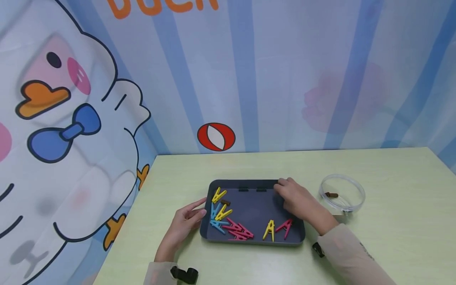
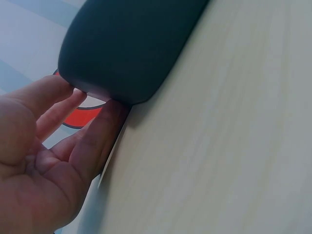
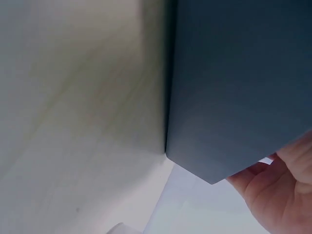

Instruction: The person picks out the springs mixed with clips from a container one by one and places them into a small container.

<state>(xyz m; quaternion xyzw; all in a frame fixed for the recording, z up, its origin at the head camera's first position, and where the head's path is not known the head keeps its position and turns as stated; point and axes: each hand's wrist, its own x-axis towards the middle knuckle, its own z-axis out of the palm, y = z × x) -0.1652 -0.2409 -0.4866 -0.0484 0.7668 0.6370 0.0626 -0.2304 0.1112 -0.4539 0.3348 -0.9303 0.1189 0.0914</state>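
Observation:
A dark grey tray [image 1: 249, 242] lies on the table with coloured clothespins in it. Along its left side are yellow clothespins [image 1: 223, 213] and blue clothespins [image 1: 218, 225]; red clothespins [image 1: 239, 230] lie near the front. Two dark springs [image 1: 244, 189] sit by the back wall, and a brownish spring [image 1: 225, 202] is at the left. My left hand [image 1: 185, 221] touches the tray's left end with thumb and fingers extended. At the back right corner is my right hand [image 1: 297, 200], its fingers bent down over the rim; whatever lies under the fingertips is hidden.
Right of the tray stands a round clear dish [image 1: 361, 198] with a small brown piece [image 1: 331, 195] in it. A patterned cloth backdrop [image 1: 278, 79] rises behind the pale table [image 1: 402, 237]. Black wrist-camera mounts [image 1: 184, 275] are on both sleeves.

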